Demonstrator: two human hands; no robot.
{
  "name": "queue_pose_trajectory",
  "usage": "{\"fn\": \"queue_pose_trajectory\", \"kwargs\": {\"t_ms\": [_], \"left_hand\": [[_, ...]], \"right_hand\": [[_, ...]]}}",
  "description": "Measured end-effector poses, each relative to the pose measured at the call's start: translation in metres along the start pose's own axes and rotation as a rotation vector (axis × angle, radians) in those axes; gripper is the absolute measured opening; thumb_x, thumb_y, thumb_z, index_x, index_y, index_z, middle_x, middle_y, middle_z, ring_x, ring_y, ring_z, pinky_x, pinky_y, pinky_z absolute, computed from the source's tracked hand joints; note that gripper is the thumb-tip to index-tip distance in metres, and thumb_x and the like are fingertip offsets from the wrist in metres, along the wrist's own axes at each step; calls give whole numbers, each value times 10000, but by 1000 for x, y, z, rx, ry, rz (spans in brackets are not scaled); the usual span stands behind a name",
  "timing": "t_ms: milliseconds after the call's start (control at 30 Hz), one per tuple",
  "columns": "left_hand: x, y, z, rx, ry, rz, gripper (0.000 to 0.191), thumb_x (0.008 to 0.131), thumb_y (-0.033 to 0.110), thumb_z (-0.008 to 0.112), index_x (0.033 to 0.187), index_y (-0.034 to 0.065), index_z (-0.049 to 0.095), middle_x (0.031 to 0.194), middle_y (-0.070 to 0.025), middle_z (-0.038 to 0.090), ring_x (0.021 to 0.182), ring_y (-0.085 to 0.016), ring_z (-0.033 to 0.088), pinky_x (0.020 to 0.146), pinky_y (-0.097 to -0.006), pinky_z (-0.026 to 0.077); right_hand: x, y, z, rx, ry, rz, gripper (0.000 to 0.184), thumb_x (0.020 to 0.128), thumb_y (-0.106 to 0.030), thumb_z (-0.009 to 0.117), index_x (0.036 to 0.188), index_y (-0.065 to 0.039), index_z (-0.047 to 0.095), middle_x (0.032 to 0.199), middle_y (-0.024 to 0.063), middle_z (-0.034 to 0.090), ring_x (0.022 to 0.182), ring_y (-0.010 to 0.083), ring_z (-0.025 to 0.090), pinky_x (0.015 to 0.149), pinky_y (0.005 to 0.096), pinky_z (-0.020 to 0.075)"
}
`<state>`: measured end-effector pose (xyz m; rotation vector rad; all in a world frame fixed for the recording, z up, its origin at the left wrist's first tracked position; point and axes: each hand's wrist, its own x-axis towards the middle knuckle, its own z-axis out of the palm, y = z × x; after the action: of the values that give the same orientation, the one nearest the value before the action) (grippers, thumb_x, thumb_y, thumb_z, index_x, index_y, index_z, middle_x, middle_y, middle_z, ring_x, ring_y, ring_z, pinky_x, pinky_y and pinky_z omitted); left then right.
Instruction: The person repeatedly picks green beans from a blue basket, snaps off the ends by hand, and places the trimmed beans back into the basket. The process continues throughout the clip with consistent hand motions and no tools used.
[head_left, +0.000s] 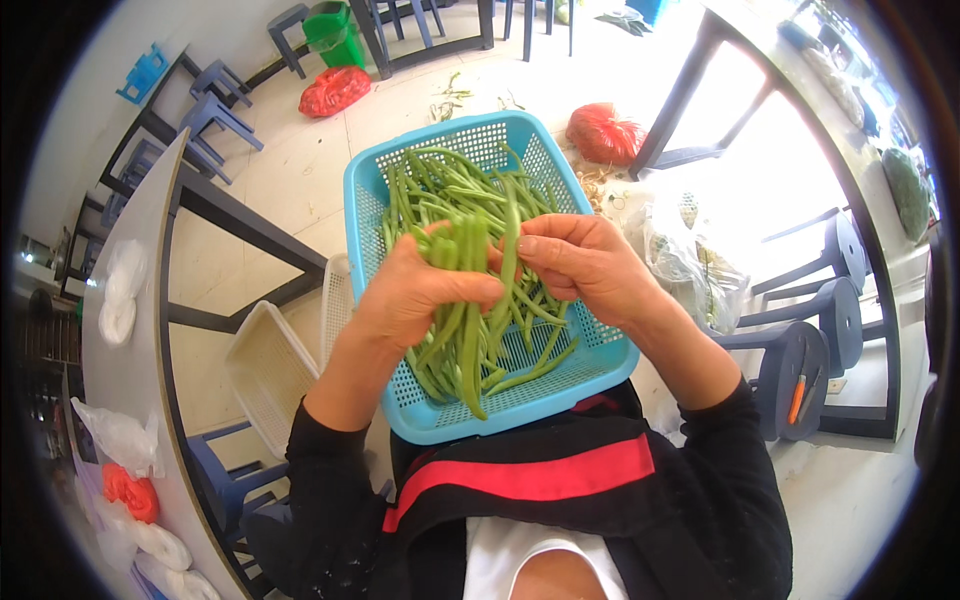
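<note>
A blue plastic perforated basket (450, 431) sits at my lap, with a heap of long green beans (450, 176) inside. Above the heap, my left hand (420, 285) grips a bunch of green beans (469, 255), its thumb laid across them and their upper ends roughly level. My right hand (574, 255) pinches one green bean (511, 240) between thumb and fingertips, right beside the bunch. That bean's lower end runs down by my left thumb. Part of the heap is hidden behind both hands.
White plastic baskets (271, 375) stand on the floor at left, near a table (131, 375) holding plastic bags. Red bags (606, 135) and bean scraps (450, 97) lie on the floor ahead. At right, an orange-handled knife (796, 397) rests on a stool (772, 382).
</note>
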<state>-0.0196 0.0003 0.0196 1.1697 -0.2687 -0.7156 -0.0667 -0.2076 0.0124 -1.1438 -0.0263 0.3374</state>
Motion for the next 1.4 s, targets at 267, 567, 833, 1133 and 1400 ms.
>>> {"fn": "queue_pose_trajectory", "kwargs": {"t_ms": [267,567,833,1133,1400], "left_hand": [[14,-11,4,-94,228,94,175,801,31,718,949,-15,637,716,-71,624,610,-178,613,573,-279,510],[22,-32,6,-222,310,-61,118,805,4,699,905,16,637,721,-56,633,589,-159,612,555,-285,520],[10,-24,-4,-222,-50,-269,168,756,-25,694,916,-26,642,748,-118,663,531,-170,600,511,-298,514],[5,-12,-2,-92,-261,-339,345,678,-23,717,998,-45,589,791,-206,668,475,-183,585,465,-276,497],[8,-8,15,107,-177,-275,317,707,8,739,996,-25,613,791,-158,662,542,-173,609,511,-262,508]], "right_hand": [[-26,18,5,-913,237,-480,208,809,-130,750,980,-25,693,763,47,586,619,104,550,544,265,450],[-14,34,7,-1650,232,-1074,133,763,-103,700,825,-55,593,727,65,435,622,202,523,493,330,440],[-25,12,-10,-1339,-67,-1076,148,784,-34,662,922,-38,609,795,91,520,683,230,592,571,307,501],[-36,1,-39,-661,169,-245,188,897,-48,607,1079,-5,601,779,23,581,651,56,549,564,242,432],[-35,-8,-32,-1140,24,-670,76,830,-65,674,894,-27,661,734,98,561,599,279,584,537,354,471]]}}
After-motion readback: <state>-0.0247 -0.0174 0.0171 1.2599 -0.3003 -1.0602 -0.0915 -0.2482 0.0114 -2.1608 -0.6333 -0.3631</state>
